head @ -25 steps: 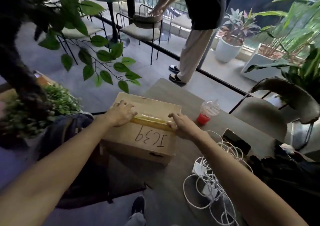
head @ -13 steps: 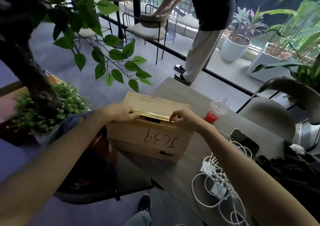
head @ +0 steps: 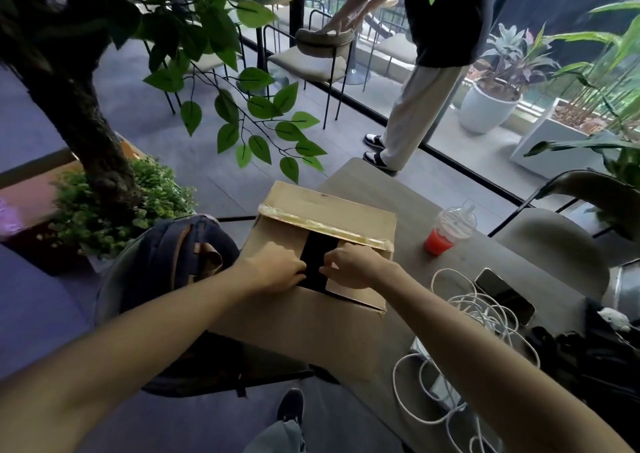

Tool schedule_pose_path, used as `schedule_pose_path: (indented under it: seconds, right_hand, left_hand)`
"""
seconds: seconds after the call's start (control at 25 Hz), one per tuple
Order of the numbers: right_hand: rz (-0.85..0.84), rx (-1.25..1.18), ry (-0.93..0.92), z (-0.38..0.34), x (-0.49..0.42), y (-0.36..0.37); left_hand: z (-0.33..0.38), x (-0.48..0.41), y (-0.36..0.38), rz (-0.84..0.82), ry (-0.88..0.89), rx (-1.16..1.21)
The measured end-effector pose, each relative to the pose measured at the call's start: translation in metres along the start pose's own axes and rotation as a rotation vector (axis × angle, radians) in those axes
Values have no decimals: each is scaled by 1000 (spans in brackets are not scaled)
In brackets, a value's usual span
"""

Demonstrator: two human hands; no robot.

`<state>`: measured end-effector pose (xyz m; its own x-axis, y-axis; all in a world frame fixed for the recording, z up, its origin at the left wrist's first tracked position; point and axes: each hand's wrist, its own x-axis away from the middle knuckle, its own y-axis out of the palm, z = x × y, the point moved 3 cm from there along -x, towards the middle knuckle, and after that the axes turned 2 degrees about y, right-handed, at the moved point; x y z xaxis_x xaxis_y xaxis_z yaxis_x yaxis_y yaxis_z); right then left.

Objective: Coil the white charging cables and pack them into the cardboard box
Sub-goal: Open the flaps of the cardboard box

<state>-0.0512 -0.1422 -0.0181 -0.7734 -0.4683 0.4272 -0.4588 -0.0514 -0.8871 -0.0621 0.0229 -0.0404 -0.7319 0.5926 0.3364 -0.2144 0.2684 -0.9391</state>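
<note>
White cables point(head: 460, 359) lay tangled on the surface point(head: 391, 196) at the near right, beside a phone point(head: 504, 295); a red drink point(head: 450, 230) stood farther off. The box point(head: 311, 317) sat at the surface's left edge, flaps parting over a dark gap. Left hand point(head: 273, 272) and right hand point(head: 353, 267) each gripped a flap edge.
</note>
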Motion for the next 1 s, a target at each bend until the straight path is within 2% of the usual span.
schedule_pose_path:
  seconds: [0.24, 0.48, 0.6, 0.72, 0.8, 0.88, 1.0]
  right_hand:
    - [165, 48, 13, 8, 9, -2]
    - [277, -109, 15, 28, 16, -14]
    - [191, -63, 0, 43, 22, -7]
    - [54, -72, -34, 32, 21, 8]
    - [37, -55, 5, 25, 17, 10]
    - [134, -11, 54, 21, 17, -1]
    - [276, -43, 65, 29, 26, -25]
  left_hand:
    - [-11, 19, -11, 258, -21, 97]
    - [-20, 38, -32, 373, -90, 457]
    - [-48, 56, -41, 397, -193, 528]
    - [-73, 69, -42, 412, -428, 352]
    - [-83, 67, -39, 276, -556, 153]
    - [-87, 61, -37, 145, -630, -14]
    - [-89, 47, -33, 53, -690, -129]
